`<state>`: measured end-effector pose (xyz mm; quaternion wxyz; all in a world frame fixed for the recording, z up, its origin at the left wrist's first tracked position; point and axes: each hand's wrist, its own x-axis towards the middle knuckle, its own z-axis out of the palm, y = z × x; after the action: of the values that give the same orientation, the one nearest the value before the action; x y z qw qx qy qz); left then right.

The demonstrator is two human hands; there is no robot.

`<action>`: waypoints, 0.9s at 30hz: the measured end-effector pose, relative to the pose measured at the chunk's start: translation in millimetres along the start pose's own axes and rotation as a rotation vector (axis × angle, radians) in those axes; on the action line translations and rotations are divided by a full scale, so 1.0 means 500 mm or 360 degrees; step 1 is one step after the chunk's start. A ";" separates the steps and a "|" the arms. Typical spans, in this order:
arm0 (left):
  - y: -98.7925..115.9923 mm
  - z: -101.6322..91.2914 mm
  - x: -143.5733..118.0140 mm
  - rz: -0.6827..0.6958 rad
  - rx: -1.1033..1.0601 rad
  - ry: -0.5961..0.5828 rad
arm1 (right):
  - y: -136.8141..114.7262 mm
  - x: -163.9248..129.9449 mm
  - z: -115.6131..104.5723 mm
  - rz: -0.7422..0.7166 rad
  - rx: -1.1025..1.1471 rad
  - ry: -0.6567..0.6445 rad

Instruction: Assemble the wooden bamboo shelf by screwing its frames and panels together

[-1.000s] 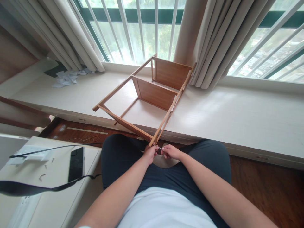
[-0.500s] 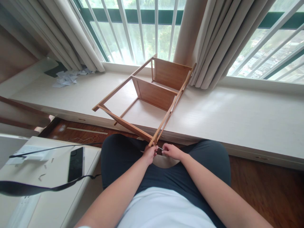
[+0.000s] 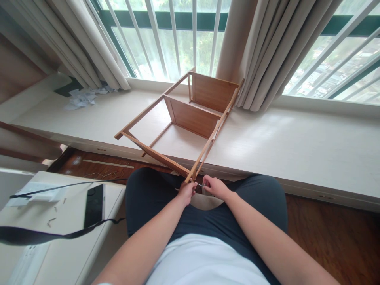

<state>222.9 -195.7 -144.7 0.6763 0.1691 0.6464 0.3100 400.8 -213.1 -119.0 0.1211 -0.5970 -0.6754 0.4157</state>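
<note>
Your right hand, pinched on the tool, has risen slightly; your left hand stays clamped on the near end of the rack. Suggests turning there.

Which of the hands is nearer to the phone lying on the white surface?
Left. The left hand is to the right of the phone, at the wooden frame's near corner; the right hand is farther right.
</note>
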 end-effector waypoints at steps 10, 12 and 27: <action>0.003 0.001 -0.003 0.0001 -0.0010 -0.0012 | -0.003 0.000 -0.006 -0.0010 -0.0084 0.0032; 0.003 0.000 -0.002 0.0004 -0.0016 -0.0013 | -0.002 0.000 -0.005 -0.0005 -0.0086 0.0036; 0.007 0.003 -0.008 -0.0013 -0.0012 0.0004 | -0.006 -0.003 -0.010 -0.0019 -0.0132 0.0083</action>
<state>223.9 -195.5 -139.1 0.6774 0.1634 0.6468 0.3099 402.5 -211.9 -113.2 0.1161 -0.6081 -0.6922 0.3709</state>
